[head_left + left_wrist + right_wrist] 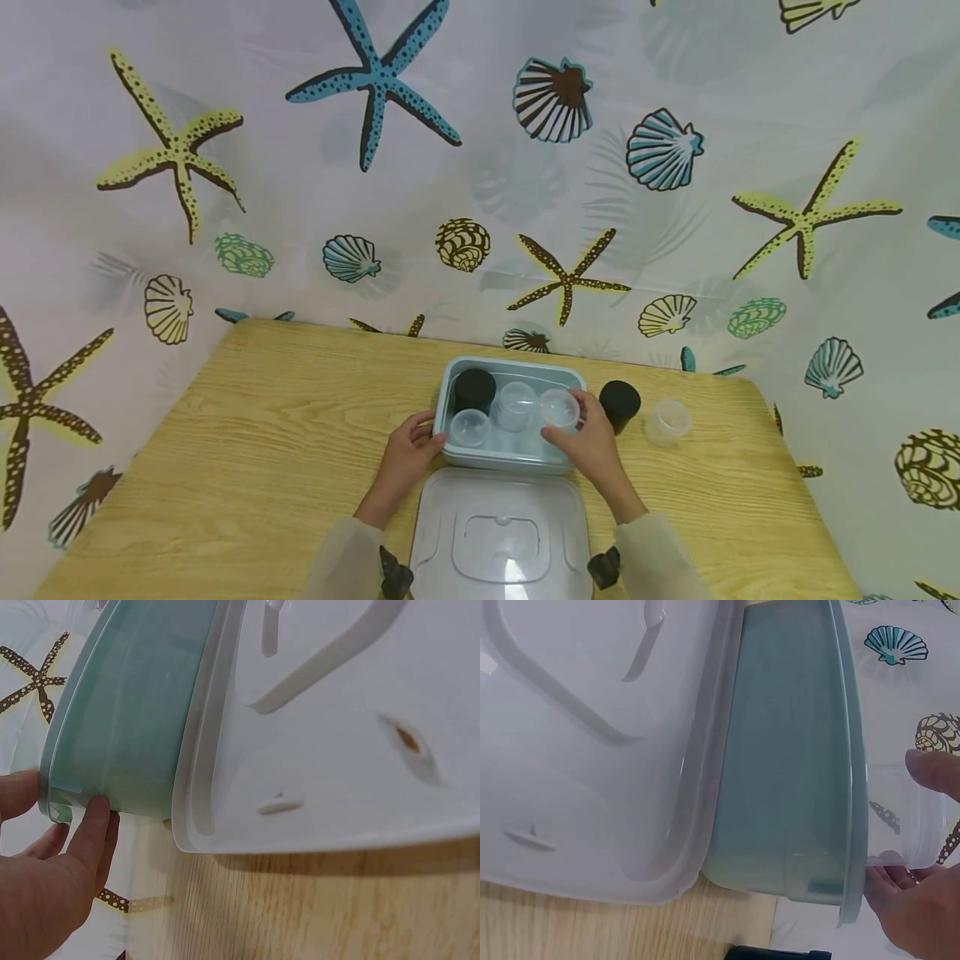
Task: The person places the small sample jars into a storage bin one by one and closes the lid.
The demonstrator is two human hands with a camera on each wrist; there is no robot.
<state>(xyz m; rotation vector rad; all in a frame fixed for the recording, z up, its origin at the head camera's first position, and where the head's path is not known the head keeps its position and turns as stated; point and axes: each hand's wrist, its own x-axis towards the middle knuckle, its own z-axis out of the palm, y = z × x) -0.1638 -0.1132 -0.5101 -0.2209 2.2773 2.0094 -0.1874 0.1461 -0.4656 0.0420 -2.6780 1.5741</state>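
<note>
Surface (262, 433) is stretching broadly left of the blue box (510, 460), with only a narrow strip running behind it; pale lid (501, 529) is lying right before its near edge, black canister (619, 402) and spare cup (668, 422) standing to its right. Left hand (408, 447) is gripping the box's left edge. Right hand (592, 443) is pinching a clear cup (560, 407) over its right end; that cup is showing round, colourless, see-through.
</note>
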